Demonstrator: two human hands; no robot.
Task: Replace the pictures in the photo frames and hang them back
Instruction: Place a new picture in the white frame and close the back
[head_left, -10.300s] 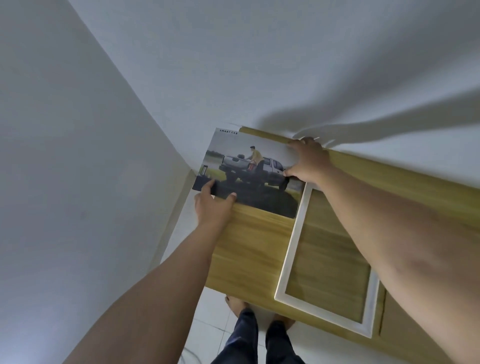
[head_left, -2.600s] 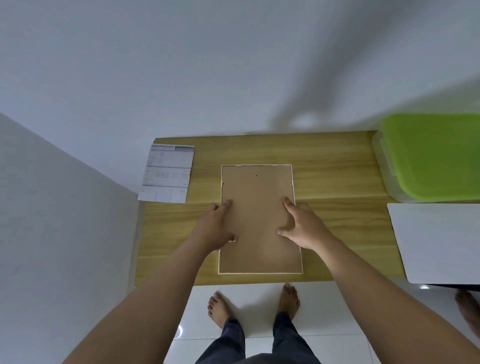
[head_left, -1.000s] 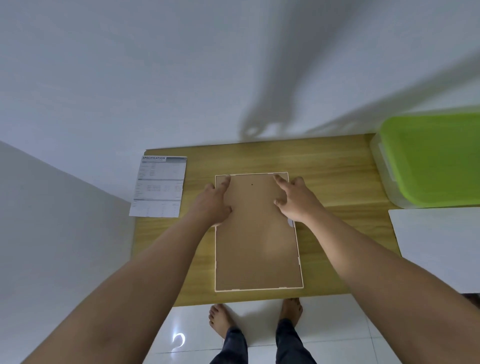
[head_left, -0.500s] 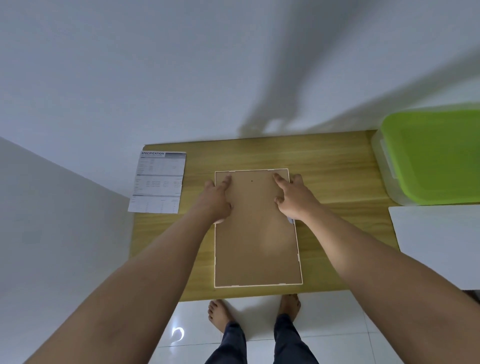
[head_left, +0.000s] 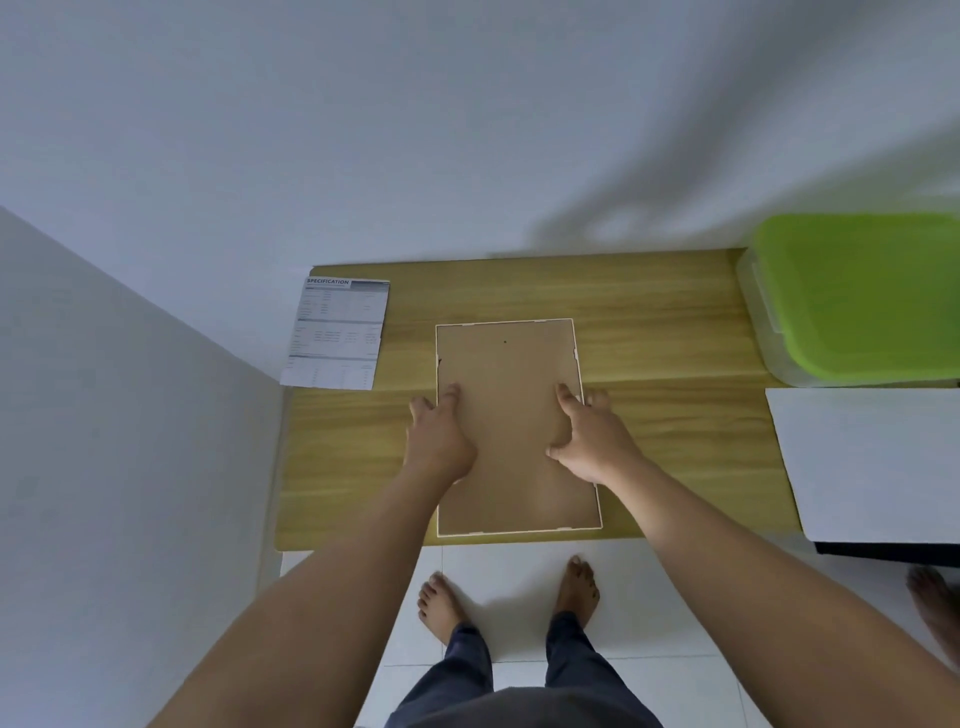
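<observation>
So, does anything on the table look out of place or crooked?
Only the printed sheet: it overhangs the table at the left edge. The frame lies face down and fairly straight.

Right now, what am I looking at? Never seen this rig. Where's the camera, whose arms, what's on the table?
There is no robot: a person wears one wide-angle camera on the head, looking down, so the arms and bare feet are their own. The photo frame lies face down on the wooden table, its brown backing board up. The left hand and right hand press flat on the frame's side edges; nothing is lifted. Also on the table: a printed sheet headed "Specification" at far left, a green-lidded plastic box at right, and a white board in front of the box.
</observation>
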